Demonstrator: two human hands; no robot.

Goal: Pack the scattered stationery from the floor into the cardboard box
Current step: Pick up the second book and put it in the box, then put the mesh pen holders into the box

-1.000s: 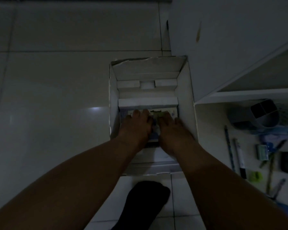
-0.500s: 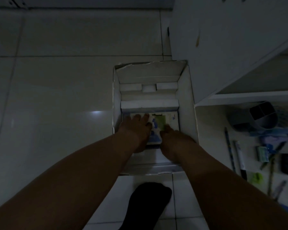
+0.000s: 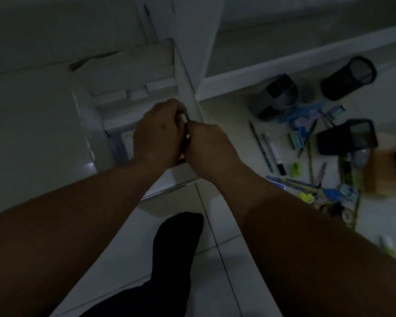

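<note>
Holding: left hand (image 3: 157, 136) and right hand (image 3: 209, 145) pressed together, fingers curled round a small dark object (image 3: 187, 138), kind unclear.
Box: white cardboard box (image 3: 84, 113) below them; hands over its right wall.
Stationery: loose pens and pencils (image 3: 272, 152) on the floor (image 3: 32, 133) beyond that wall.
Risk: the object may fall outside the wall if released here.

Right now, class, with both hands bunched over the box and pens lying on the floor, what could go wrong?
1. The left hand and right hand seem to pinch a small dark item above the side wall of the cardboard box; a slip could drop it outside.
2. The far flap looks torn, so lifting the box may buckle it.
3. Loose pens lie to the right of the black-socked foot in dim light: easy to tread on.
</note>
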